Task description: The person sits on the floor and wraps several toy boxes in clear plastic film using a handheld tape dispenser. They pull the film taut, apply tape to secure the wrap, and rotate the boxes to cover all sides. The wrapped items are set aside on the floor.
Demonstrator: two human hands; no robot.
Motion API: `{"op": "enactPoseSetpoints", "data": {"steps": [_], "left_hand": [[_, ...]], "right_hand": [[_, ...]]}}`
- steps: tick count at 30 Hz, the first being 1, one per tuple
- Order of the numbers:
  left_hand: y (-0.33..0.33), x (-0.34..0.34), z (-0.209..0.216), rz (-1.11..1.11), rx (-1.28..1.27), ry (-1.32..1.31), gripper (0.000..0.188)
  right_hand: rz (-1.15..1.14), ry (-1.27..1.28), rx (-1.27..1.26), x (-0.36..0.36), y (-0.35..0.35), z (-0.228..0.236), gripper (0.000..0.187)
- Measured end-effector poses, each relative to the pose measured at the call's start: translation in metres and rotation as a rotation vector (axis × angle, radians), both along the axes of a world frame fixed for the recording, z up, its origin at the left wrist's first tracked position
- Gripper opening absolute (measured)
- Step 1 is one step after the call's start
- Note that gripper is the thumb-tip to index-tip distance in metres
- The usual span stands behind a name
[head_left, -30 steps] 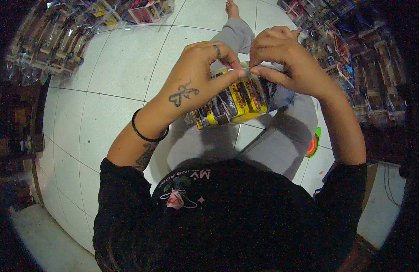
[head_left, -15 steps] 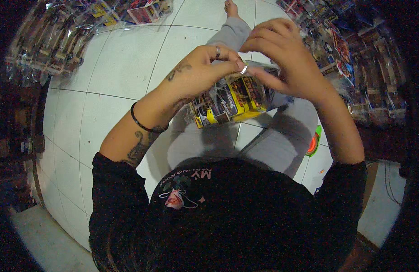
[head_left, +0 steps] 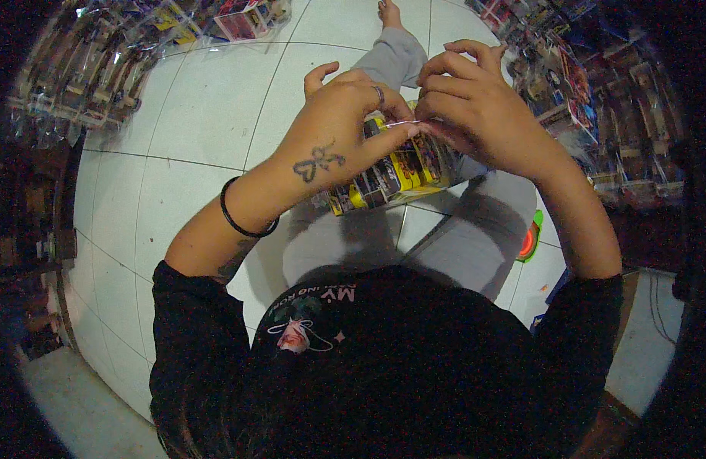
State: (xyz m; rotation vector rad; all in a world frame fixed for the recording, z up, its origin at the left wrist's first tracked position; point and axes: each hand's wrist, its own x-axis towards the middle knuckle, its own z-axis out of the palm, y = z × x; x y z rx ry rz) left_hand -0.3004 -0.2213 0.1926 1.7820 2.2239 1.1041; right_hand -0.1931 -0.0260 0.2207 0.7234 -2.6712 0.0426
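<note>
A yellow and black printed package (head_left: 402, 174) in clear plastic rests between my grey-trousered legs, partly hidden under my hands. Just above its upper edge, a thin shiny strip (head_left: 399, 122) catches the light; whether it is tape or the edge of the wrapping I cannot tell. My left hand (head_left: 341, 134) pinches this strip between thumb and forefinger, its little finger sticking out. Right beside those fingertips, my right hand (head_left: 479, 107) is closed in a pinch at the strip's other end, the remaining fingers curled.
Plastic-wrapped packages in rows (head_left: 100, 76) lie at the far left, and more stacked packages (head_left: 567, 84) stand at the far right. A round orange and green object (head_left: 529, 239) sits by my right leg. White tiles (head_left: 192, 130) cover the floor.
My right hand has come down and closed its spread fingers beside the left fingertips. My left hand has turned so its back faces up more, with its little finger raised.
</note>
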Motion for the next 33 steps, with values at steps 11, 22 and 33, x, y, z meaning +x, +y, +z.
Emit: {"op": "enactPoseSetpoints", "data": {"steps": [11, 22, 33], "left_hand": [[-0.007, 0.012, -0.027, 0.165, 0.244, 0.061, 0.012], [-0.010, 0.016, -0.015, 0.153, 0.193, 0.164, 0.017], [0.009, -0.009, -0.017, -0.055, -0.217, -0.878, 0.023]], "right_hand": [[0.036, -0.203, -0.144, 0.003, 0.011, 0.007, 0.019], [0.039, -0.143, -0.160, -0.004, 0.006, 0.001, 0.015], [0.059, 0.256, 0.144, 0.006, -0.004, -0.012, 0.027]]}}
